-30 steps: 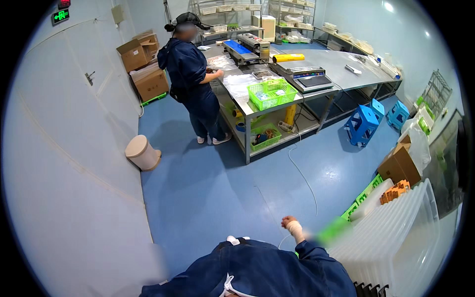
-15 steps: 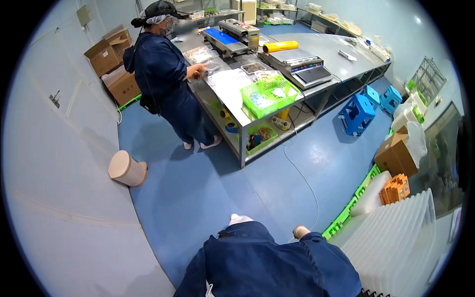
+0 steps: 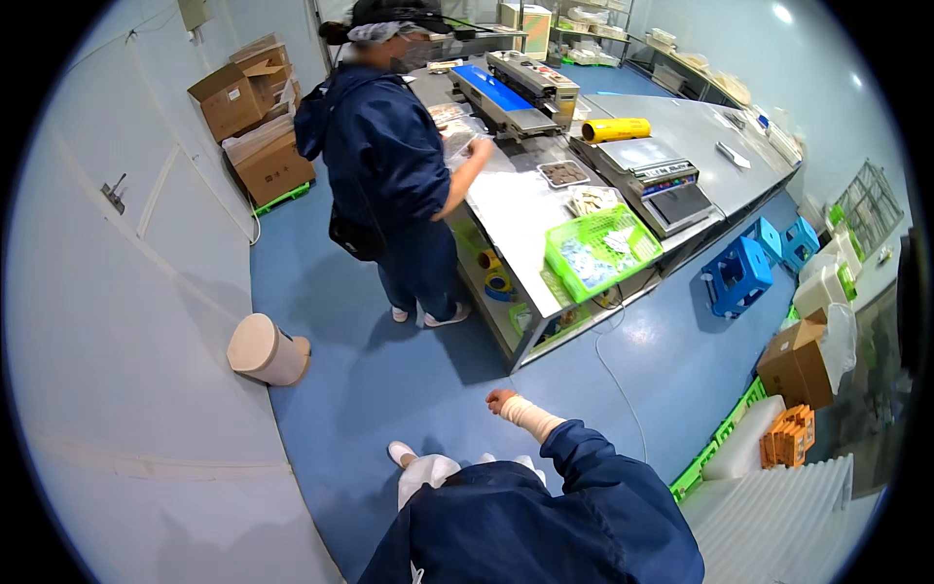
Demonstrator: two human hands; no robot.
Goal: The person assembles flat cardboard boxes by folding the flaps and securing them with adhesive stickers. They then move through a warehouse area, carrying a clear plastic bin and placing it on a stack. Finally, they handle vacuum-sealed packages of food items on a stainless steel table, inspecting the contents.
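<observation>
My right hand (image 3: 499, 400) reaches forward over the blue floor, a cream cuff around its wrist and the dark blue sleeve behind it. Its fingers look loosely curled, with nothing visible in them. Nearest to it is the front corner of the steel worktable (image 3: 518, 356), some way ahead and not touched. On that corner stands a green basket (image 3: 603, 255) holding small blue-and-white packets. Behind the basket lie a tray of dark pieces (image 3: 563, 173) and a scale (image 3: 657, 185). My left hand is out of view.
A co-worker (image 3: 384, 156) in dark blue stands at the table's left side, hands on a clear package. A beige bin (image 3: 268, 350) stands by the left wall. Blue stools (image 3: 739, 277), an orange crate (image 3: 788, 436) and green pallets (image 3: 720, 443) line the right. A cable (image 3: 623, 389) crosses the floor.
The table and co-worker appear nearer and shifted right. My right arm has swung forward, bringing the hand into sight. The co-worker has turned more toward the table, and my white shoe shows now.
</observation>
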